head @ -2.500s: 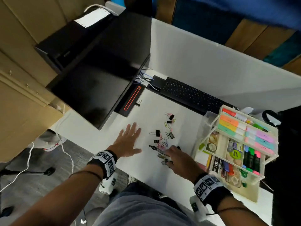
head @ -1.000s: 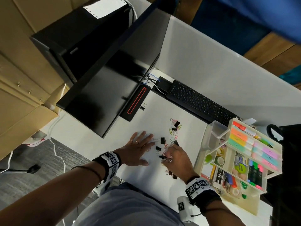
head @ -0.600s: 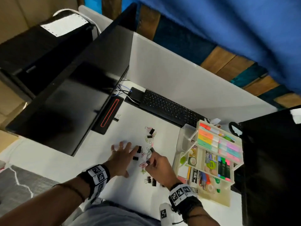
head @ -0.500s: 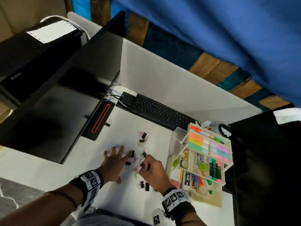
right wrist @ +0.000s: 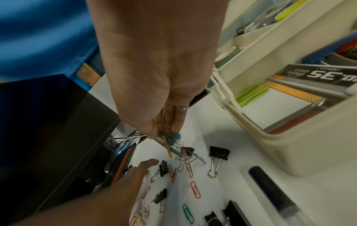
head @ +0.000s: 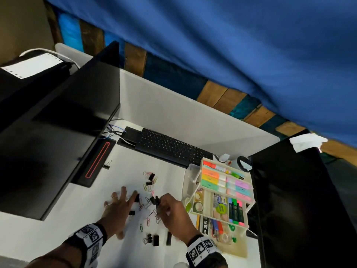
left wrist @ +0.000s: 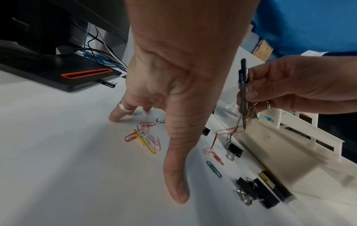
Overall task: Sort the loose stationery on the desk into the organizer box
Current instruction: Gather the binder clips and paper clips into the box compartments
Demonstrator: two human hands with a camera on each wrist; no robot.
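Note:
Coloured paper clips [head: 147, 222] and black binder clips [head: 153, 239] lie scattered on the white desk. My left hand [head: 123, 202] rests on the desk left of them with its fingers spread and its thumb [left wrist: 175, 175] pointing down. My right hand [head: 170, 209] is raised above the pile and pinches a dark pen [left wrist: 243, 85] together with a bunch of paper clips [right wrist: 173, 136]. A red clip [left wrist: 230, 131] and a binder clip [left wrist: 234, 150] dangle from that bunch. The cream organizer box [head: 238, 250] stands just right of the hand.
A black tube [right wrist: 270, 188] lies near the box's wall [right wrist: 309, 149]. A keyboard [head: 168, 146] sits behind the pile, and a large monitor [head: 58, 132] with its base [head: 96, 163] stands at left. One binder clip [head: 106, 165] lies by that base. A black object [head: 299, 200] borders the box's right side.
My right hand has lifted the pen off the desk with clips hanging from it. The left hand slid closer to the pile. The head view has tilted upward.

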